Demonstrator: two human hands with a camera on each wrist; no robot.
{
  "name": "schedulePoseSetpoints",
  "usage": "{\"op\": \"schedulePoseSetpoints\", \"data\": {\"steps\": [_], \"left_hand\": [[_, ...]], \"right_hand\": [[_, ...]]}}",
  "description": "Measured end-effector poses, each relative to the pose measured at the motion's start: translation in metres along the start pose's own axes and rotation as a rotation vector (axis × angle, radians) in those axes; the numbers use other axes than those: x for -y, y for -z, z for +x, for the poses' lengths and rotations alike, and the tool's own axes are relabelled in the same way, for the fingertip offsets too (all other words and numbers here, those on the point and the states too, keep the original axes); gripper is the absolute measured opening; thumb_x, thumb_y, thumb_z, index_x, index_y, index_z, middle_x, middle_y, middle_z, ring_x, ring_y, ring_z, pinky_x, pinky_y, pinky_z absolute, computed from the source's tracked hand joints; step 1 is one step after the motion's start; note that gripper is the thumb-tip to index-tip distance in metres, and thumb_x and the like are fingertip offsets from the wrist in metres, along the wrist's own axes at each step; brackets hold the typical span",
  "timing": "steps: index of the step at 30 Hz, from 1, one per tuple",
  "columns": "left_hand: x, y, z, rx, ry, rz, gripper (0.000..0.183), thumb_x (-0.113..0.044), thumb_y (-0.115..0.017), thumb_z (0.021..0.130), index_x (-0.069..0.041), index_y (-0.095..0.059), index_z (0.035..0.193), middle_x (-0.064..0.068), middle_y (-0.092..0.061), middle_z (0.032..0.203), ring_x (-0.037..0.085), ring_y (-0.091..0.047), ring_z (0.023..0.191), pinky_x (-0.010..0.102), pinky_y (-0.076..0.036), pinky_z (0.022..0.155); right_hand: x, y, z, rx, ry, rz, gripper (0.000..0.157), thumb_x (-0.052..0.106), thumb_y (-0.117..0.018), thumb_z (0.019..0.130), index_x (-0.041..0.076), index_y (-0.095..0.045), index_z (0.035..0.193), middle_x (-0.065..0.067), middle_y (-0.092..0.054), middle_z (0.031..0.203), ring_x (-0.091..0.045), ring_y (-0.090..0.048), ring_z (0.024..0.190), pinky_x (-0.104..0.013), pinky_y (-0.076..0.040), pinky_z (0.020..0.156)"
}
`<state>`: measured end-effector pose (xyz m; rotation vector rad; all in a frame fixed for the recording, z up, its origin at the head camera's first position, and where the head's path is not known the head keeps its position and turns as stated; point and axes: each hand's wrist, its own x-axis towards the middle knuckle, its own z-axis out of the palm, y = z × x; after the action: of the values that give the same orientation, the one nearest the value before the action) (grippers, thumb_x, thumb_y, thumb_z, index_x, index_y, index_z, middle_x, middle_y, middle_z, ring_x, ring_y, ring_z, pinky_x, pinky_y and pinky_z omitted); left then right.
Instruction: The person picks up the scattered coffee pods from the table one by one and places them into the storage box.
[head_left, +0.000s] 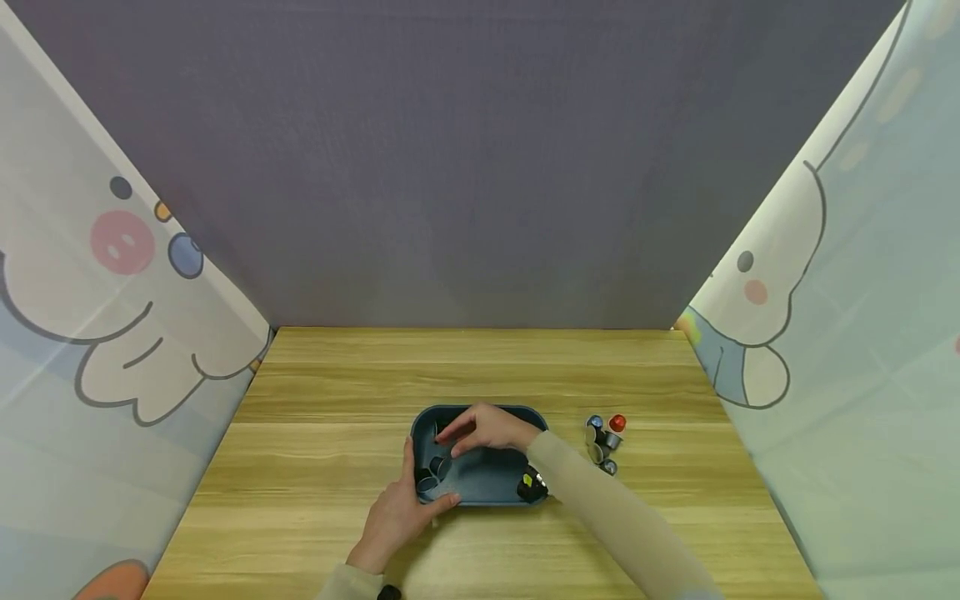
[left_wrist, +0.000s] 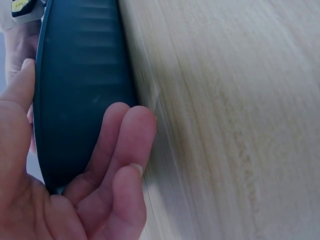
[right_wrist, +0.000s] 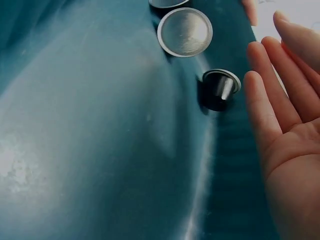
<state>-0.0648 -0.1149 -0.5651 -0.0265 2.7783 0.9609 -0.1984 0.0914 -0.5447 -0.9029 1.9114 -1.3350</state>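
A dark teal tray [head_left: 487, 479] lies on the wooden table, with several dark coffee capsules in its left part. My left hand [head_left: 397, 508] holds the tray's near left corner, thumb along the front and fingers at the left side. My right hand [head_left: 491, 427] reaches over the tray from the right, thumb and fingers apart with nothing between them. In the right wrist view its fingertips are close beside a black capsule [right_wrist: 218, 91] lying by the tray wall. Another capsule [right_wrist: 185, 32] shows its silver lid, and a third is cut off at the top edge.
Right of the tray, several loose capsules lie together on the table [head_left: 337, 400], among them a red capsule [head_left: 617, 422] and a blue capsule [head_left: 594, 422]. A grey panel [head_left: 480, 167] stands behind the table, with cartoon-printed sheets at both sides. A black device [head_left: 530, 486] sits at the right wrist.
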Motion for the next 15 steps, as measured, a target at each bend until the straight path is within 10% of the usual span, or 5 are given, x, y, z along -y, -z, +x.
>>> {"op": "schedulePoseSetpoints", "data": {"steps": [15], "left_hand": [[0.0, 0.001, 0.0, -0.005, 0.013, -0.001, 0.128, -0.067, -0.076, 0.074, -0.007, -0.001, 0.16, 0.019, -0.066, 0.084, 0.027, -0.063, 0.067, 0.043, -0.046, 0.057]], "right_hand": [[0.021, 0.019, -0.036, -0.126, 0.057, 0.116, 0.033, 0.003, -0.072, 0.091, 0.001, -0.069, 0.124, -0.017, -0.067, 0.123, -0.044, -0.06, 0.116, -0.034, -0.052, 0.089]]}}
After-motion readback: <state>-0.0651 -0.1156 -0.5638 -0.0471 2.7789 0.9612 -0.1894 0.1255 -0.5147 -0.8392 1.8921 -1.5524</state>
